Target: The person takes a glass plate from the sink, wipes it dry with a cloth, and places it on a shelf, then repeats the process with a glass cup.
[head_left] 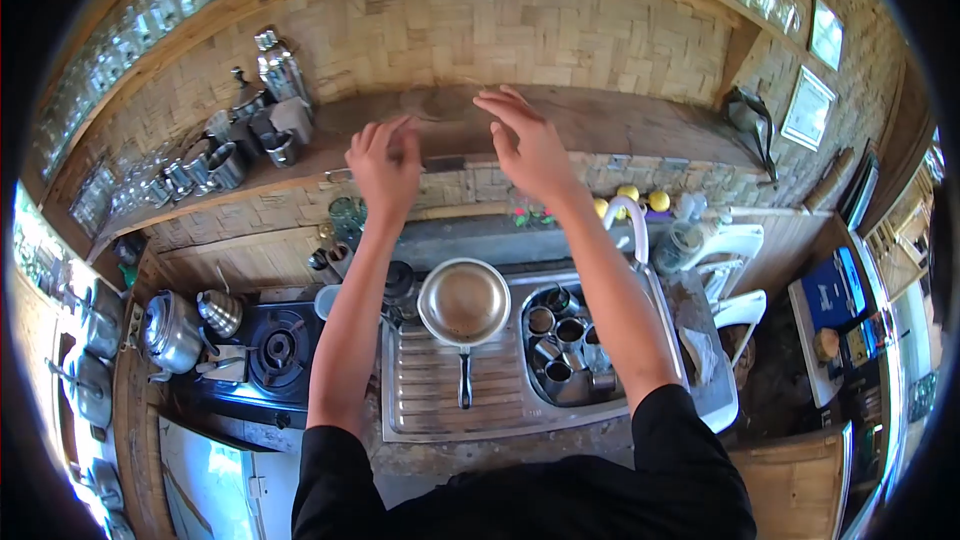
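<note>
My left hand (pixel 386 165) is raised in front of the wooden shelf (pixel 650 130), fingers apart and holding nothing. To its right my right hand (pixel 530 145) is also raised, its fingers spread and empty. The two hands do not touch. Below and between my forearms, a frying pan (pixel 464 300) lies on the ribbed steel drainboard (pixel 425 380), its black handle toward me. The sink basin (pixel 535 385) beside it holds several metal cups (pixel 570 330).
A gas stove (pixel 278 348) and a large kettle (pixel 170 330) stand at the left. A curved faucet (pixel 638 225) rises behind the sink near yellow fruits (pixel 628 194). Metal cups (pixel 228 166) and shakers line the shelf's left part. White chairs (pixel 735 240) are at the right.
</note>
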Motion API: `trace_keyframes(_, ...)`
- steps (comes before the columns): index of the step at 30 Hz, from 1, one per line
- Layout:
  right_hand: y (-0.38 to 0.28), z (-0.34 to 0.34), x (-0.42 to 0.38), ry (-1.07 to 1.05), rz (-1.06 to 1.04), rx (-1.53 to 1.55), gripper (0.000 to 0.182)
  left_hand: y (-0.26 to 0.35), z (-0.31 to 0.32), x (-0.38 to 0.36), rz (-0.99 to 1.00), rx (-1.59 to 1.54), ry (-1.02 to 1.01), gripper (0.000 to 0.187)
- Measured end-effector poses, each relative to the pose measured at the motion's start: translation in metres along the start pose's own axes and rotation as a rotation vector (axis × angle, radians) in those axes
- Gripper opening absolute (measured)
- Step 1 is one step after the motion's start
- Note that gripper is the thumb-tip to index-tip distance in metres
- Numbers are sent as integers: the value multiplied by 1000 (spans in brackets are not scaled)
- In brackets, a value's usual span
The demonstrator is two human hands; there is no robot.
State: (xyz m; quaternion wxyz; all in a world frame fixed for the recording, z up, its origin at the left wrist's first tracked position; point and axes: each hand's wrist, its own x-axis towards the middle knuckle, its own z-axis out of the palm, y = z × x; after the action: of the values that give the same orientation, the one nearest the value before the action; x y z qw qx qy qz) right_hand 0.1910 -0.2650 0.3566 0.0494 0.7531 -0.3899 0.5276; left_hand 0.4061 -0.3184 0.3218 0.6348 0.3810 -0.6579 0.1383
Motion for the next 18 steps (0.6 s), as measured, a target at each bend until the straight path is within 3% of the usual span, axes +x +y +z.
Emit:
trace_keyframes(1,-16,-9,-23,79,6,41,32,9,-8,-15,56,-67,27,9)
trace_keyframes(4,-50,-16,-126,227,140,125,24,54,-36,-93,-26,-255,-117,9)
trace_keyframes(5,-61,-12,-167,204,308,217,21,67,-44,-126,-61,-325,-191,9)
trace_keyframes(8,-78,-1,-289,-66,544,224,13,105,-56,-235,-293,-444,-472,8)
trace_keyframes(11,-90,-10,-403,-307,738,247,17,135,-70,-320,-536,-463,-702,10)
trace_keyframes(14,-90,-54,-455,-487,795,222,16,163,-77,-364,-717,-468,-893,12)
trace_keyframes(16,-75,-84,-469,-521,830,40,15,184,-79,-377,-822,-508,-971,11)
trace_keyframes(18,-46,-113,-470,-587,914,-120,13,198,-73,-394,-749,-469,-1023,12)
